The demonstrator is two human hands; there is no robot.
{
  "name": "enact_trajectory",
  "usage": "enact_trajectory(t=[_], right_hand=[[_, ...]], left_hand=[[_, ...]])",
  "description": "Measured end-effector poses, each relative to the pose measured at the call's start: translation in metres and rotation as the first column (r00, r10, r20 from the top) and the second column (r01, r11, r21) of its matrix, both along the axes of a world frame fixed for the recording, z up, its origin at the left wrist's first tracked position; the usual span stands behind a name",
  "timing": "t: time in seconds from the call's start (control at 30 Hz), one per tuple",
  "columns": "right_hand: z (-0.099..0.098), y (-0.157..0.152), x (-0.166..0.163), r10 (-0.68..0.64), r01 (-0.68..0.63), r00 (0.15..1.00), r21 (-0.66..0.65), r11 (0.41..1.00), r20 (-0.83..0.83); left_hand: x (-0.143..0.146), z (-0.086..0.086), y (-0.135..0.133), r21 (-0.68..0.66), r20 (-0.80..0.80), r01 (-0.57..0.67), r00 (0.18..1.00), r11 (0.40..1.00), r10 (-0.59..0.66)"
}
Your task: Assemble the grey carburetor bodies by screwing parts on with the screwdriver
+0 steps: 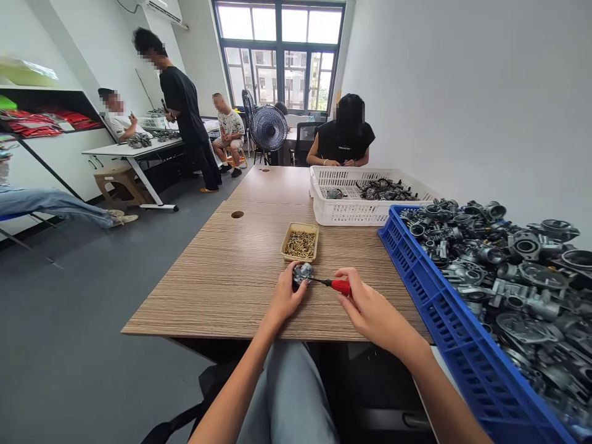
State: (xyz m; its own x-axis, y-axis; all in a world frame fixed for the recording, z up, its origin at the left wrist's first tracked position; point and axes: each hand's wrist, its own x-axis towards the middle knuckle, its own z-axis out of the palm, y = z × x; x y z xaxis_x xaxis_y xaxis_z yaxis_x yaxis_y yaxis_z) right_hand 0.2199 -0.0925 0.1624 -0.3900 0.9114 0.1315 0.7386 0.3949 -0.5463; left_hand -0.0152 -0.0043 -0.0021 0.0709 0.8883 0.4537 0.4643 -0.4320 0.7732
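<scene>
Head | woodgrain table (222,283) — fan (269,128), window (280,55) | left grip (287,295) pinches metal part (303,272); right grip (364,305) — screwdriver (340,285)

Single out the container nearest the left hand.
The small tan tray of brassy pieces, just beyond the left hand; the white crate and blue crate are both larger and farther away.

Workshop, screwdriver (341,285), heaped metal parts (536,302), blue crate (413,271)

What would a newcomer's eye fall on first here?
Probably the blue crate heaped with grey metal parts, filling the lower right. Next, the red-handled screwdriver in the right hand, its shaft reaching the small metal part in the left hand. Just beyond the hands sits a small tray of brass-coloured pieces.
</scene>
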Motion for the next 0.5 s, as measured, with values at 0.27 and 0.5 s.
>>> enact_trajectory(t=[0.27, 0.5], right_hand=[[0.0012, 0.006, -0.0087, -0.276, 0.282, 0.914, 0.022, 0.959, 0.296], [0.0006, 0.0003, -0.0001, -0.02, 0.019, 0.999, 0.026, 0.999, 0.043]], left_hand=[[-0.0018, -0.0011, 0.0011, 0.001, 0.0, 0.004, 1.0, 1.0, -0.004], [-0.0021, -0.0015, 0.0013, 0.009, -0.017, 0.004, 1.0, 1.0, -0.003]])
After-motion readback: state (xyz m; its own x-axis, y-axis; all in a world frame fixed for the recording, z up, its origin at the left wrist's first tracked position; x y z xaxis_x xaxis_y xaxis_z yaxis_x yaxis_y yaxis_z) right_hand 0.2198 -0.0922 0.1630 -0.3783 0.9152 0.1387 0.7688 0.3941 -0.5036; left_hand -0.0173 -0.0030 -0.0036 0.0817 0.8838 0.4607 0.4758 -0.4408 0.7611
